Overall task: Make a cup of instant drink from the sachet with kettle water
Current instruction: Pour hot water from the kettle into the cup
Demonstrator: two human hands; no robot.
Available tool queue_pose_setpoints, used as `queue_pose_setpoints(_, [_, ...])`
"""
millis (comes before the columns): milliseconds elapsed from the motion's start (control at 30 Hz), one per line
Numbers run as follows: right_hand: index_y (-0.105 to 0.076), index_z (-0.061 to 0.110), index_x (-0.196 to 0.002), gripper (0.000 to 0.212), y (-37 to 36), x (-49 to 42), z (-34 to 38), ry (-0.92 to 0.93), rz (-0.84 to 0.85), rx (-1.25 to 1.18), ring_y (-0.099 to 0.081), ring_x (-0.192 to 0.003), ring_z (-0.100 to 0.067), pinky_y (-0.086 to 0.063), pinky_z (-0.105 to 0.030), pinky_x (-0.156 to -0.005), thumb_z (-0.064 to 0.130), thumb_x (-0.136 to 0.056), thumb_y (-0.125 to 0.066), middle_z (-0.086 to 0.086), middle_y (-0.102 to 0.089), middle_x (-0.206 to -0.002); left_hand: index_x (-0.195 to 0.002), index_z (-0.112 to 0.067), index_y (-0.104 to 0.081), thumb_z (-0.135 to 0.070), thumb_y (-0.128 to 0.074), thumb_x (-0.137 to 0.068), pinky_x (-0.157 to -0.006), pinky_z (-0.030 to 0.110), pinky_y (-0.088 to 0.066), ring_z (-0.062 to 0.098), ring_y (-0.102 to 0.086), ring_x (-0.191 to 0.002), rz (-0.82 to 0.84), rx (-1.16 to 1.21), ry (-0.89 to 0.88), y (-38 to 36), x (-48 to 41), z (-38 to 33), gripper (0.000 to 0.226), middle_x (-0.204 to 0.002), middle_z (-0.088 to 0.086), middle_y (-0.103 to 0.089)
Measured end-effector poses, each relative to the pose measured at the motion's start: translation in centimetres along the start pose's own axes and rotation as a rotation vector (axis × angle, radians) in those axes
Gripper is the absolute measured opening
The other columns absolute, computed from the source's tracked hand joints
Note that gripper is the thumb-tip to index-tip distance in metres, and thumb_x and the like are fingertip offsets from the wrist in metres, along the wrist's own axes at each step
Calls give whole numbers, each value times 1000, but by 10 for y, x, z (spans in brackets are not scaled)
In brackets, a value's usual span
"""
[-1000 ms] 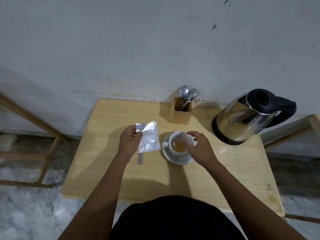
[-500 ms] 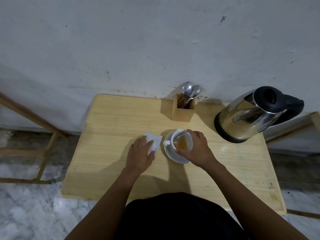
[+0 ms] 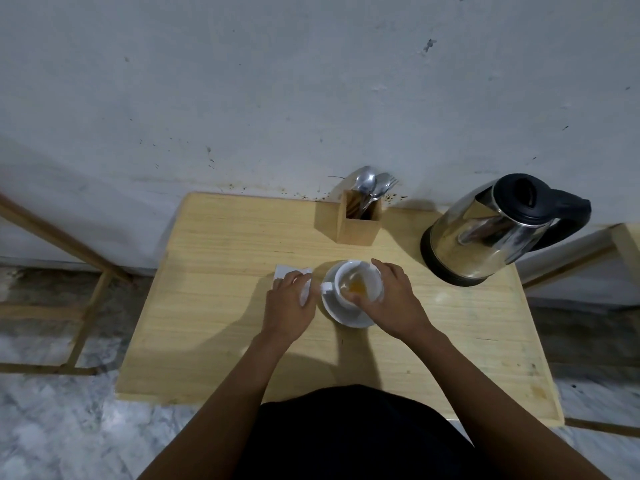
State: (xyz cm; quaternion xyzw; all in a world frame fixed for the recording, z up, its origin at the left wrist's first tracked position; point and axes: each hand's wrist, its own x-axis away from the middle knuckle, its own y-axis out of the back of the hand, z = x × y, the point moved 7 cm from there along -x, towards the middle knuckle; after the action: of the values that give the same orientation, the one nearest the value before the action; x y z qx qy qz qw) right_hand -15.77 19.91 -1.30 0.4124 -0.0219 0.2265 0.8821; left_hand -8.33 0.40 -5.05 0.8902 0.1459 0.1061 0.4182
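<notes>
A white cup (image 3: 358, 284) with orange-brown powder at its bottom stands on a white saucer (image 3: 341, 313) in the middle of the wooden table (image 3: 214, 299). My right hand (image 3: 389, 301) grips the cup's right rim and side. The silver sachet (image 3: 287, 271) lies flat on the table just left of the saucer, and my left hand (image 3: 289, 306) rests on top of it, covering its near half. A steel kettle (image 3: 495, 230) with a black lid and handle stands at the back right.
A wooden holder (image 3: 358, 223) with spoons and a fork stands at the table's back edge, against the grey wall. Wooden frame pieces (image 3: 79, 271) sit on the floor to the left, another at the right edge.
My left hand has lowered the sachet from the air onto the table and now lies on it. My right hand has stayed on the cup.
</notes>
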Motion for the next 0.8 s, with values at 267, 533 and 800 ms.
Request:
queue_pose_setpoints(267, [-54,26,-131,48,75,21,-20,9,-310,-148,-50,-119,-11,-48,-40,-97,49,-90,-60,6,-52,-129,-110,-31,-63,-48,-48,-92,-76,33,-53,11,-63,-90,99,229,96,-15,-11,-43,30,-101,-10,-67])
queue_pose_setpoints(533, [-62,21,-116,27,203,39,-55,74,-718,-144,-54,-110,-15,-51,-39,-89,35,-94,-60,8,-54,-119,-110,-15,-71,-30,-53,-94,-76,25,-42,23,-66,-96,-61,297,282,-26,-11,-44,28,-100,5,-74])
queue_pose_setpoints(800, [-52,23,-131,53,275,-1,-101,-33,-676,-141,-43,-125,-14,-43,-34,-103,54,-89,-59,0,-43,-136,-109,-6,-71,-24,-53,-95,-80,34,-46,25,-64,-87,-174,337,367,-28,1,-50,29,-88,9,-70])
